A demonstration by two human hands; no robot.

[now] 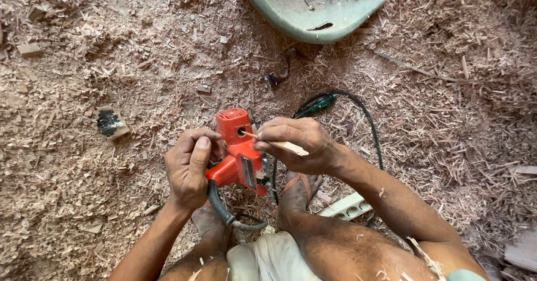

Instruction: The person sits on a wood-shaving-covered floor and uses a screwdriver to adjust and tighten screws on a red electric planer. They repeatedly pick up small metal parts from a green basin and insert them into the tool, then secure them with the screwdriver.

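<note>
Over sawdust, left hand [189, 166] grips orange power tool [239, 149]

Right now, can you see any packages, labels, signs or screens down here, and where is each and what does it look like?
Label: a narrow dark plate on the side of the orange power tool, held by the left hand; print too small to tell.
No packages, signs or screens.
The right hand pokes a thin wooden stick at the tool.
</note>
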